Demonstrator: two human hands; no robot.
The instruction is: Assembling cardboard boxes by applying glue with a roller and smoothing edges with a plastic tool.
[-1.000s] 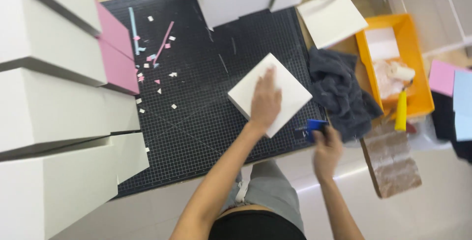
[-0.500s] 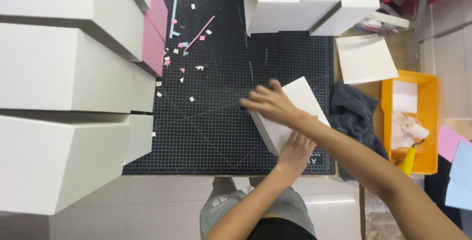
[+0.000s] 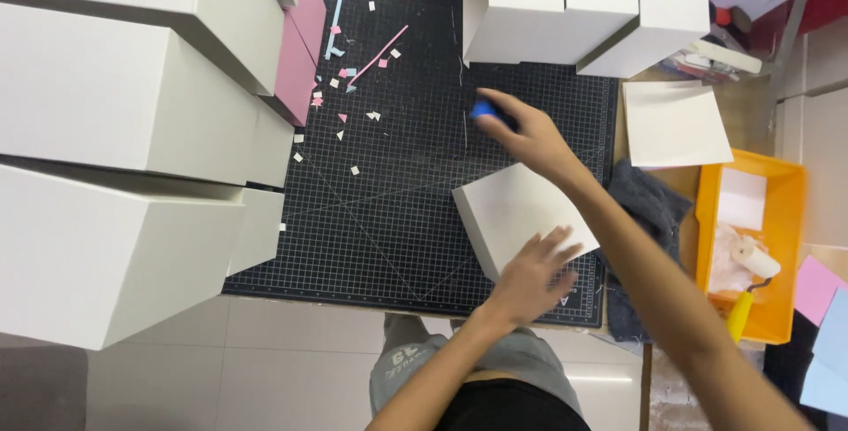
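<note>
White square cardboard box (image 3: 517, 215), lying flat on a black gridded cutting mat (image 3: 397, 219), is pressed down near its lower right corner by the left hand (image 3: 534, 276), whose fingers are spread open and laid flat, apparently to keep the box from sliding. The right hand (image 3: 530, 135) is stretched forward across the mat, beyond the box, and is closed around a small blue object (image 3: 484, 111) that is held just above or against the mat; what kind of tool it is cannot be told. The mat is laid on a surface and is ringed by larger white boxes: a tall stack (image 3: 132, 148) with pink panels (image 3: 296, 69) is seen on the left, and a row of three white boxes (image 3: 565, 7) at the far edge. Small pink, blue and white paper scraps (image 3: 353, 78) are scattered over the far left part of the mat. To the right, a dark grey cloth (image 3: 640, 210), a loose white square sheet (image 3: 676, 122) and an orange plastic tray (image 3: 791, 245) holding a small roller (image 3: 751, 272) are set within reach.
</note>
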